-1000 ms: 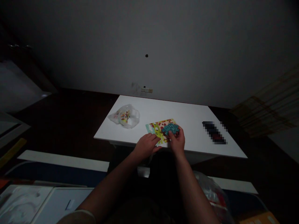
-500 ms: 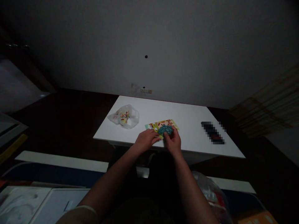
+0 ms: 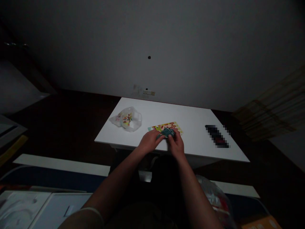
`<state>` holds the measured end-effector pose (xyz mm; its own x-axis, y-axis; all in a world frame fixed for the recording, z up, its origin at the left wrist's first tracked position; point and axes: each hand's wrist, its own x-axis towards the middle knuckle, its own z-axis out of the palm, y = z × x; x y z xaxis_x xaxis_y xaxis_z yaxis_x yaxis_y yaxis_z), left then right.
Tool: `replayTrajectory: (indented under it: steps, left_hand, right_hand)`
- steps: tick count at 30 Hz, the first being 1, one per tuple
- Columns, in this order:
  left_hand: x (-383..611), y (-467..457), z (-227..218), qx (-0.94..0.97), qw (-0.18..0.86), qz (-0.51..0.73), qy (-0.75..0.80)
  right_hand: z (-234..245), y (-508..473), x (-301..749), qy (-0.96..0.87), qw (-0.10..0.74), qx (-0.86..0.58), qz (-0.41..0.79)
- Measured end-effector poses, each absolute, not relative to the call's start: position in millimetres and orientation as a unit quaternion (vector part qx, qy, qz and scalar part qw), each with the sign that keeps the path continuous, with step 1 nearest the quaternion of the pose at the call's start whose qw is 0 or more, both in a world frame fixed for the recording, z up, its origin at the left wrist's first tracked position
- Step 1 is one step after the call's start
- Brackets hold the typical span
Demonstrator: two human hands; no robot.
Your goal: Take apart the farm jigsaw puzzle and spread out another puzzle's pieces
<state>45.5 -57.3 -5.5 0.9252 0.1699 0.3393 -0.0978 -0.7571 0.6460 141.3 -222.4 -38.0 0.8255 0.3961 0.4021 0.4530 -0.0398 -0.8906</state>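
Between my hands is a small dark teal piece with white line markings (image 3: 167, 132); its exact kind is unclear in the dim light. My right hand (image 3: 176, 143) grips its right side, thumb in front. My left hand (image 3: 150, 141) closes on its left edge with thumb and fingers. Beneath and behind the piece, a colourful printed sheet (image 3: 177, 126) in yellow, pink and green lies on the white table (image 3: 190, 119). Part of the sheet is hidden by the piece and my hands.
A clear plastic bag (image 3: 135, 121) with colourful printed pieces lies on the table's left part. To the right is a dark pixelated object (image 3: 216, 136). Beside my right arm is another plastic bag (image 3: 214, 194); open white boxes (image 3: 64, 205) sit at lower left.
My left hand has moved onto the left side of the teal piece, which now sits slightly lower and more tilted. My right hand keeps its hold.
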Motion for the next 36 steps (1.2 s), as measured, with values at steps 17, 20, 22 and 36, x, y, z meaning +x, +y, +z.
replayTrajectory:
  steps: [17, 20, 22, 36]
  left_hand:
    - [47.9, -54.6, -14.8, 0.898, 0.382, 0.205, 0.072]
    - [48.0, -54.2, -15.2, 0.895, 0.387, 0.211, 0.069]
    - [48.2, -53.8, -15.4, 0.891, 0.391, 0.219, 0.077]
    - [45.7, -49.3, -18.7, 0.875, 0.438, 0.199, 0.049]
  right_hand:
    - [-25.5, -214.5, 124.0, -0.393, 0.503, -0.769, -0.034]
    - [-25.7, -214.9, 123.8, -0.361, 0.520, -0.773, -0.041]
    - [-25.5, -216.2, 124.2, -0.326, 0.538, -0.776, -0.046]
    - [-26.0, -219.2, 129.9, -0.336, 0.582, -0.739, 0.053]
